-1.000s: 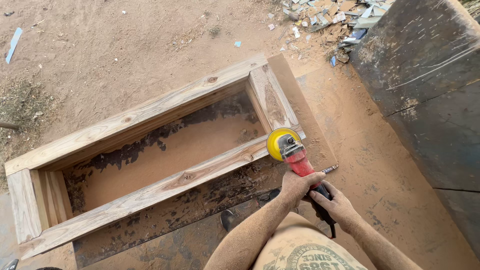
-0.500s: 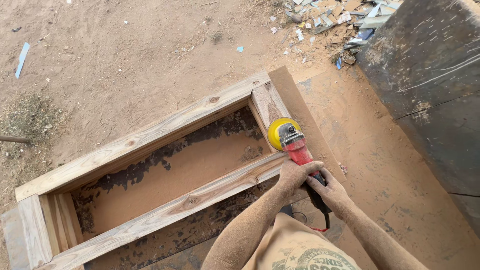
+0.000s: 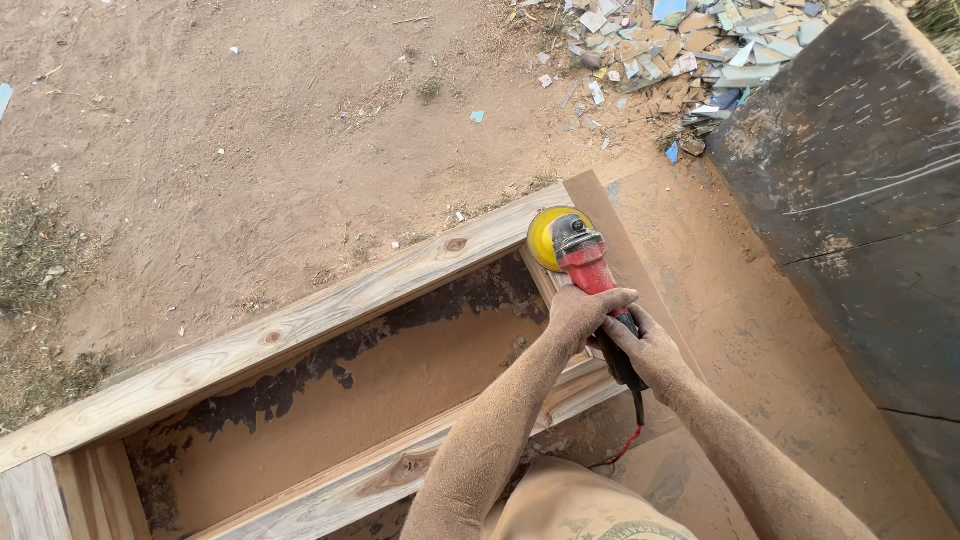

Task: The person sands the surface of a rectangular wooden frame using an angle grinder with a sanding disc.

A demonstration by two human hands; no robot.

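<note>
Both hands grip a red angle grinder (image 3: 590, 268) with a yellow sanding disc (image 3: 547, 237). My left hand (image 3: 582, 315) wraps the front of its body. My right hand (image 3: 648, 350) holds the black rear handle, from which a red cord hangs. The disc rests at the far right corner of a rectangular wooden frame (image 3: 300, 330), on its short end piece. The frame lies flat on a sawdust-covered board (image 3: 740, 340). Both forearms are coated in dust.
A large dark slab (image 3: 860, 200) lies to the right. Broken tile and paper scraps (image 3: 690, 50) are piled at the top. Bare dirt ground (image 3: 220, 130) stretches beyond the frame, with a grass patch (image 3: 30, 250) at the left.
The grinder and both hands have moved along the frame's short end piece, from the near rail to the far corner. The view shifted with them.
</note>
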